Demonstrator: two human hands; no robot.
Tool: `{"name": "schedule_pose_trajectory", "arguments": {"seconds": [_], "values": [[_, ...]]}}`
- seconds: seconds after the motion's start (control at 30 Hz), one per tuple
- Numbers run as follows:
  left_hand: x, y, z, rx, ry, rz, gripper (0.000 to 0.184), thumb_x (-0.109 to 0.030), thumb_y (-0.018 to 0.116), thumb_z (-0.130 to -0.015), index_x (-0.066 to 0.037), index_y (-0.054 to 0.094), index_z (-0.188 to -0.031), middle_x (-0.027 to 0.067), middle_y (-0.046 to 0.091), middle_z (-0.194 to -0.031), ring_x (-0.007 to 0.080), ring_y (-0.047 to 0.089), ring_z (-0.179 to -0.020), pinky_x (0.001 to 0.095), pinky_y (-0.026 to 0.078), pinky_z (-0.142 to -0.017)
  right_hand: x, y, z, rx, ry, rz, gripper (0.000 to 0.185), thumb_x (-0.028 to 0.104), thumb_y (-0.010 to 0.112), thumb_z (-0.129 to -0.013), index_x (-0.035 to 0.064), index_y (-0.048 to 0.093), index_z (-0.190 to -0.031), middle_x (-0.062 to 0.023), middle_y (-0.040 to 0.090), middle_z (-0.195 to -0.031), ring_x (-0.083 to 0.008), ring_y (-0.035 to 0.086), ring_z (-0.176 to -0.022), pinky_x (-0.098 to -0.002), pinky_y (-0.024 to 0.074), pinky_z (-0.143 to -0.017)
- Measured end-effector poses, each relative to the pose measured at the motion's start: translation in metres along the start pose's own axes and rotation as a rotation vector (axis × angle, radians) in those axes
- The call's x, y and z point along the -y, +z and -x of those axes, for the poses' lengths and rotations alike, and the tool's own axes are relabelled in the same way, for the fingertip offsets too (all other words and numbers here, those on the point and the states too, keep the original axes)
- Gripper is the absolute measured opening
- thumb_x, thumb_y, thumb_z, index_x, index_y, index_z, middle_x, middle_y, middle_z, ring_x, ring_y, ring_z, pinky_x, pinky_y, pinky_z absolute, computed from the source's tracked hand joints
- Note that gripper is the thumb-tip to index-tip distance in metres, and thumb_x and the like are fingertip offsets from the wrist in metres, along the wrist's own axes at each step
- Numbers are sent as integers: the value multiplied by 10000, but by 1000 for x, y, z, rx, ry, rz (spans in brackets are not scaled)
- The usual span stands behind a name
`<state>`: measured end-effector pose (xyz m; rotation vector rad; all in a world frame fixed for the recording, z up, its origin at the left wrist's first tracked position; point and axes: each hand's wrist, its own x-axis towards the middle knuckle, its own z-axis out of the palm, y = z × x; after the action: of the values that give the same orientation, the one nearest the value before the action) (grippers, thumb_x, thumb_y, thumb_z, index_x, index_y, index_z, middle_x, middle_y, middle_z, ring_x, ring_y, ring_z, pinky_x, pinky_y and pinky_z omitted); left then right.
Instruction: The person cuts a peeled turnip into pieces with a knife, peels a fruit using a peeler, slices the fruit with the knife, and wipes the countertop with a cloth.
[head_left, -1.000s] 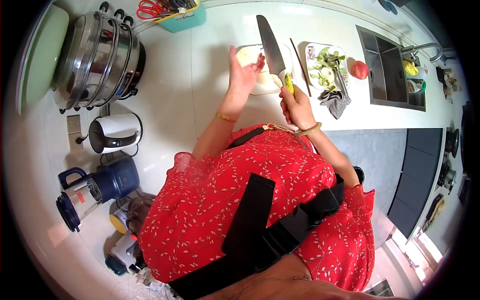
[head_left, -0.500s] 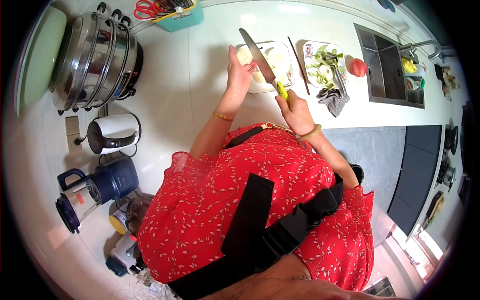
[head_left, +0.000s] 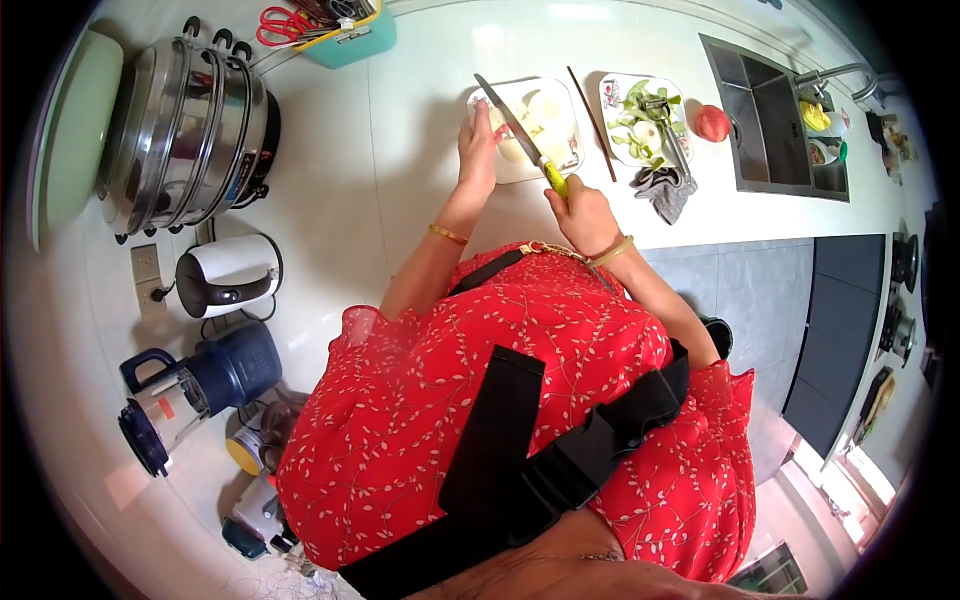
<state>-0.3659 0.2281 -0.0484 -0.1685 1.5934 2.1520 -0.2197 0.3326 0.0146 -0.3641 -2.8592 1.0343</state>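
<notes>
My right hand (head_left: 590, 218) is wrapped round the yellow-green handle of a knife (head_left: 512, 125). Its blade slants up and left over a white plate (head_left: 489, 176) that bears pale peeled pieces (head_left: 548, 108). At the plate's left edge, my left hand (head_left: 479, 150) has its thumb and fingers round a pale piece (head_left: 496, 116), partly hidden by the fingers and blade. Whether the blade touches this piece is too small to tell. Right of the plate lies a brown stick (head_left: 592, 124). A second plate (head_left: 609, 100) holds green peelings and a peeler (head_left: 674, 135).
A red round fruit (head_left: 712, 123) sits between the peelings plate and the sink (head_left: 765, 120). A grey cloth (head_left: 664, 194) lies below that plate. Along the left are a steamer (head_left: 185, 130), a white kettle (head_left: 230, 275) and a blender (head_left: 235, 360). A teal box (head_left: 355, 42) holds scissors.
The knife has swung from nearly upright to a left slant, its blade now by my left hand. My left hand, open at first, has closed round a pale piece.
</notes>
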Motion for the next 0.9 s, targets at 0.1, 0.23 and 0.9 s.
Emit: {"name": "schedule_pose_trajectory", "arguments": {"seconds": [0.1, 0.23, 0.9], "values": [[3, -2, 2, 10, -115, -34, 522, -507, 403, -875, -62, 479, -1137, 38, 551, -1051, 123, 539, -877, 279, 387, -820, -8, 0, 2, -8, 40, 14, 277, 224, 570, -810, -36, 482, -764, -241, 535, -580, -411, 548, -565, -461, 441, -515], [16, -13, -1, 67, -213, 53, 560, -563, 408, -849, -88, 473, -1139, 32, 544, -1046, 134, 521, -928, 301, 387, -843, -18, -3, 1, -38, 139, -80, 300, 237, 580, -808, -38, 489, -730, -244, 525, -579, -420, 539, -578, -455, 430, -525], [-11, -17, 20, 411, -254, 254, 562, -519, 328, -894, -53, 418, -1194, 89, 514, -1122, 211, 516, -996, 353, 408, -892, -12, 18, -71, -215, -169, -295, 285, 98, 685, -667, 33, 508, -881, -187, 577, -686, -358, 577, -651, -394, 458, -561]]}}
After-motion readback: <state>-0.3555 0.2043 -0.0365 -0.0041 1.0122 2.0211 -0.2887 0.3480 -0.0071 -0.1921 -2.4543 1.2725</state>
